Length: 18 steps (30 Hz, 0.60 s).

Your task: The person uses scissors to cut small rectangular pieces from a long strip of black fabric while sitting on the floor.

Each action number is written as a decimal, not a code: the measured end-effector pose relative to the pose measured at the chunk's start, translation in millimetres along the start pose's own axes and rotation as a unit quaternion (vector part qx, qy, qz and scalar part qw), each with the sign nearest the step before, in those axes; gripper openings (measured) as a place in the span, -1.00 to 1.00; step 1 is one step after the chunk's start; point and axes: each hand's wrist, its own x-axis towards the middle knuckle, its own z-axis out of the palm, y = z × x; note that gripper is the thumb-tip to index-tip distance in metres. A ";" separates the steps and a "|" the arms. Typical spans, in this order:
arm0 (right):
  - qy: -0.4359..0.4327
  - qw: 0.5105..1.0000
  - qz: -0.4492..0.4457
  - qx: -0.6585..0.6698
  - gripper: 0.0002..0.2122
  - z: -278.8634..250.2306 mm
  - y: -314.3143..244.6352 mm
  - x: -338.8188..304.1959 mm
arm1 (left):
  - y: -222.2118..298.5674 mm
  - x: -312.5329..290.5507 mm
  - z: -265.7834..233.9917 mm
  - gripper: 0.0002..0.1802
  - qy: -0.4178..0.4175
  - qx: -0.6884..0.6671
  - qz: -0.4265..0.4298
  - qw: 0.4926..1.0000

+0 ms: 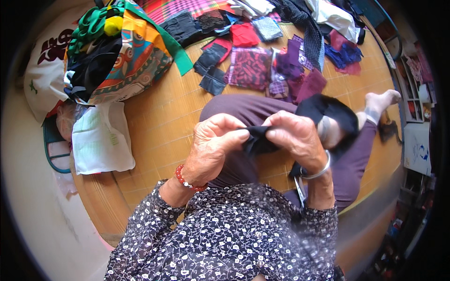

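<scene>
Black cloth between both hands

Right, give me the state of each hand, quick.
Left hand: closed, pinching the left side of a black cloth.
Right hand: closed, pinching the right side of the same cloth.

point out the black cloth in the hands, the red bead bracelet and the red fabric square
Black cloth (258,142), head view: its folded middle.
Red bead bracelet (183,180), head view: beads along its band.
Red fabric square (244,34), head view: near its centre.
</scene>
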 end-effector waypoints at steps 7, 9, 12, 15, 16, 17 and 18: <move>-0.007 0.997 0.018 -0.077 -0.87 17.0 -3.1 25.1 | -1.6 -7.0 -31.6 -0.56 -0.041 -0.144 -0.027 0.988; -0.005 0.996 0.020 -0.081 -0.86 19.6 -2.9 28.6 | 1.9 -7.5 -31.4 -0.48 -0.054 -0.168 -0.025 0.984; -0.011 0.996 0.001 -0.091 -0.85 21.0 -0.1 34.6 | 7.2 -11.0 -32.5 -0.47 -0.037 -0.017 -0.008 0.999; -0.009 0.992 -0.033 -0.125 -0.85 20.9 1.3 41.3 | 1.0 -8.4 -38.5 -0.58 -0.012 -0.054 -0.007 0.998; -0.006 0.989 -0.045 -0.140 -0.84 21.2 1.6 43.1 | -1.6 -7.2 -42.2 -0.60 -0.009 -0.072 -0.010 0.997; 0.019 0.987 -0.055 -0.148 -0.84 21.6 2.4 43.9 | -5.4 -6.1 -45.3 -0.68 0.013 -0.066 0.005 0.998; 0.044 0.985 -0.064 -0.155 -0.84 22.0 4.1 44.4 | -5.8 -5.7 -48.3 -0.68 0.019 -0.055 0.008 0.998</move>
